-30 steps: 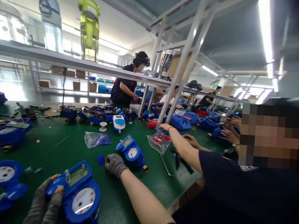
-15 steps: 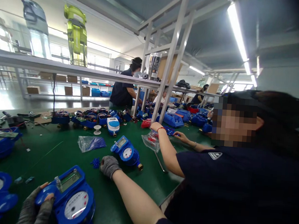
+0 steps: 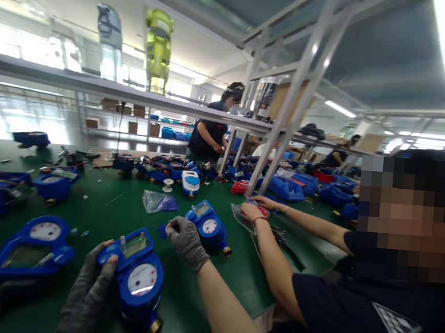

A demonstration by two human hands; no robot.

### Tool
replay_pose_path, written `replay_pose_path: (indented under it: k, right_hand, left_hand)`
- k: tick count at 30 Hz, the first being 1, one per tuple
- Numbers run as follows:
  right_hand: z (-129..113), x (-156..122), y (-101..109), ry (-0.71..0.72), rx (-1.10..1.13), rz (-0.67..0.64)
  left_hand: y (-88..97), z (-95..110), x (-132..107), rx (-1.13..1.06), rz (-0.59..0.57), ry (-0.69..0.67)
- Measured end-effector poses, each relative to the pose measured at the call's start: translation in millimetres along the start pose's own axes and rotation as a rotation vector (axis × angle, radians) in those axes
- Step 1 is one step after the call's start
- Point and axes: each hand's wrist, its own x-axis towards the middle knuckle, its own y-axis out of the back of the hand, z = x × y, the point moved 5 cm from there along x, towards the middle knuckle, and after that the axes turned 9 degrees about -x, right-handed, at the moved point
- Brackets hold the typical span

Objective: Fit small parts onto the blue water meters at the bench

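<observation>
My left hand (image 3: 92, 279), in a grey fingerless glove, grips the upper left part of a blue water meter (image 3: 142, 278) with a small display and a round white dial. My right hand (image 3: 189, 242), gloved the same way, has its fingers curled in a pinch beside a small pile of blue parts (image 3: 161, 229). Whatever lies between those fingertips is too small to make out. Just right of this hand lies another blue water meter (image 3: 209, 226) with a brass end. A further blue meter (image 3: 38, 249) rests at the left.
A clear bag with blue contents (image 3: 160, 202), a white spool (image 3: 167, 185) and a white-and-blue meter (image 3: 190, 183) lie farther back. A co-worker's hands (image 3: 255, 210) are at a plastic bag on the right, near pliers (image 3: 289, 248). Metal posts (image 3: 288, 110) support a shelf (image 3: 135, 94) holding bottles.
The view has turned left, so things appear farther right. My left hand still holds the meter, and my right hand stays by the blue parts. The co-worker's hands have come together at the bag.
</observation>
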Motion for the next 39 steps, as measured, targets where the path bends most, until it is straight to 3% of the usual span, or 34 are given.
replay_pose_path:
  k: [1,5,10,17,24,30,37,39]
  right_hand:
    - [-15,-10,7,0.067,0.050,-0.004]
    - [-72,-47,21,0.350,0.165,-0.088]
    - [-101,-63,3,0.410,-0.038,-0.127]
    - [-115,-55,-1,0.415,-0.240,-0.189]
    - [-128,-66,6,0.615,-0.329,-0.278]
    - [-118,-81,-1,0.772,-0.325,-0.147]
    - [-111,-86,2,0.687,-0.228,-0.058]
    - [-105,-81,7,0.673,-0.159,-0.101]
  left_hand:
    - [-3.6,5,-3,-0.064,-0.041,0.035]
    - [-6.0,22,-5,-0.143,-0.066,-0.035]
    - [-2.5,24,-6,-0.155,-0.070,-0.041]
    - [-2.3,28,-5,-0.154,-0.054,-0.078]
    - [1.4,28,-5,-0.174,-0.041,-0.091]
    - [-2.5,26,-5,-0.180,-0.013,-0.095]
    - [-6.4,23,-4,-0.176,0.008,-0.091]
    - [-5.8,23,-4,-0.168,-0.004,-0.090]
